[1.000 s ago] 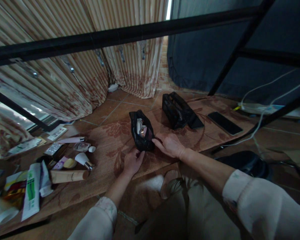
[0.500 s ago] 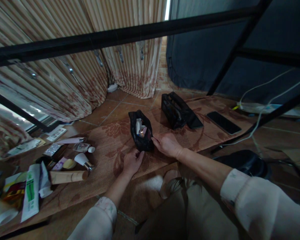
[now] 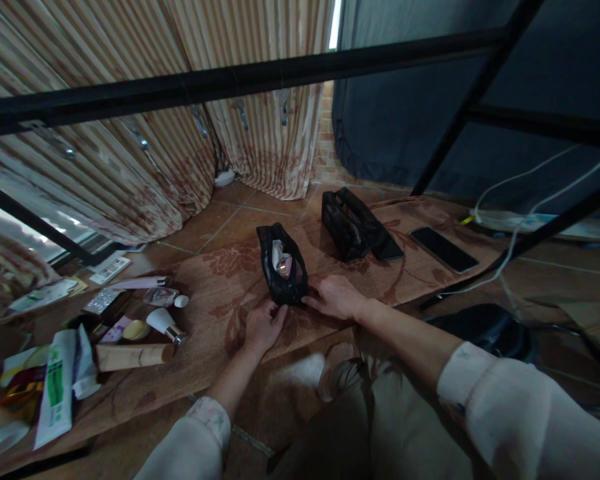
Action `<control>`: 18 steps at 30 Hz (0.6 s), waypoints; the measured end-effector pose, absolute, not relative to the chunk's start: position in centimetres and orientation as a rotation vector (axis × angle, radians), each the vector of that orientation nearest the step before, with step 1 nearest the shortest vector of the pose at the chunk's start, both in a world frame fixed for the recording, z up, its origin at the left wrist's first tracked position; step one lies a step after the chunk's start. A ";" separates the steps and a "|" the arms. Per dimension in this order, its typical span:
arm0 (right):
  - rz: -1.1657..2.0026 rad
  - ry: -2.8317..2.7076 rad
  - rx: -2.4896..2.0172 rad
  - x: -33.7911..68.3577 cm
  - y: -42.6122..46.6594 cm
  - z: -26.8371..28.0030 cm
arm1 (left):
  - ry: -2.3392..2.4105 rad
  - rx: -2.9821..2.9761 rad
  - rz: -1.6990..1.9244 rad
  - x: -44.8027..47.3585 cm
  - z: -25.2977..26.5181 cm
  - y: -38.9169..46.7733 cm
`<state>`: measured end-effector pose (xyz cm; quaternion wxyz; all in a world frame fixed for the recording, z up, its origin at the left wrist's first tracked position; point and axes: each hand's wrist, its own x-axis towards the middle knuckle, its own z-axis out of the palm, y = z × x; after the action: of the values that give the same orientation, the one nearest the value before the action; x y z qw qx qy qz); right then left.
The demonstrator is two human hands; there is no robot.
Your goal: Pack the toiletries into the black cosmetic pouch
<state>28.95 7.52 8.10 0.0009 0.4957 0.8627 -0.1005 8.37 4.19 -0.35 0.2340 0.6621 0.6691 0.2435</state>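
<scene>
A small black pouch (image 3: 264,257) stands on the cloth-covered bench with its mouth spread apart. Inside it lie pale small items (image 3: 283,260), one with a shiny band; their kinds are hard to make out. At the pouch's near end, my left hand (image 3: 264,328) pinches the bottom edge between thumb and fingers. From the right, my right hand (image 3: 337,297) grips the near right corner, thumb and fingertips together. A second black pouch (image 3: 347,227), also gaping, stands farther back on the right.
Cosmetics lie on the left: a white-green tube (image 3: 56,387), a beige tube (image 3: 133,357), a makeup brush (image 3: 165,325) and a small bottle (image 3: 161,297). Right of the second pouch are a dark flat object (image 3: 389,247) and a phone (image 3: 444,249). A black metal bar (image 3: 260,75) crosses above; a white cable (image 3: 517,237) hangs right.
My right hand has slid slightly down and nearer along the pouch's edge to its near corner. My left hand stays at the near end. The pouch has barely shifted.
</scene>
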 end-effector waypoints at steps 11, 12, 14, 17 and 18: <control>-0.454 2.520 1.553 28.1 7.3 5.9 | 1.934 1.750 0.675 8.4 -0.5 4.3; -0.465 2.514 1.575 27.9 7.4 5.9 | 1.948 1.735 0.673 8.4 -0.5 4.4; -0.496 2.496 1.606 27.8 7.4 5.8 | 1.935 1.728 0.703 8.5 -0.3 4.8; -0.552 2.514 1.657 27.5 7.4 5.7 | 1.751 1.768 0.767 8.6 -0.1 5.6; -0.575 2.524 1.667 27.5 7.4 5.7 | 1.692 1.783 0.767 8.7 -0.1 5.8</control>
<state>27.51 7.39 5.68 0.0313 0.5412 0.8193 -0.1867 8.72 5.82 -0.12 0.2797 0.6648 0.6308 0.2861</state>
